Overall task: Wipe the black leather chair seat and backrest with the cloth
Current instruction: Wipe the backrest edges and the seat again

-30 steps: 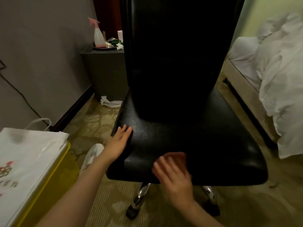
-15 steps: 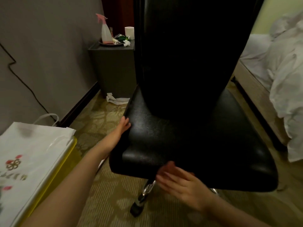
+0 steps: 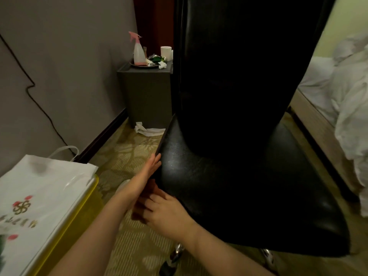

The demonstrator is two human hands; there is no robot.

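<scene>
The black chair fills the middle of my view, its tall backrest (image 3: pixel 235 80) rising in front of me and the seat (image 3: pixel 229 186) spreading out toward the near right. My left hand (image 3: pixel 152 167) lies flat along the seat's left edge, fingers straight and together, the palm pressed against the side of the cushion. My right hand (image 3: pixel 161 212) sits at the near left corner of the seat, just below the left one and almost touching its wrist. Its fingers are loosely spread and lie over the corner. A dark reddish shape shows under those fingers, but I cannot tell whether it is the cloth, nor whether the hand grips it or only presses on it.

To the near left a white paper bag (image 3: pixel 37 206) rests on a yellow box (image 3: pixel 79 204). Against the far wall stands a grey cabinet (image 3: pixel 147 96) with a spray bottle (image 3: pixel 137 49) and a paper roll (image 3: pixel 166 52) on top. A crumpled white tissue (image 3: pixel 148 130) lies on the carpet (image 3: pixel 127 156) at the cabinet's foot. On the right is a bed (image 3: pixel 342 100) with rumpled white sheets. Below the seat, part of the chrome chair base (image 3: pixel 175 253) catches the light.
</scene>
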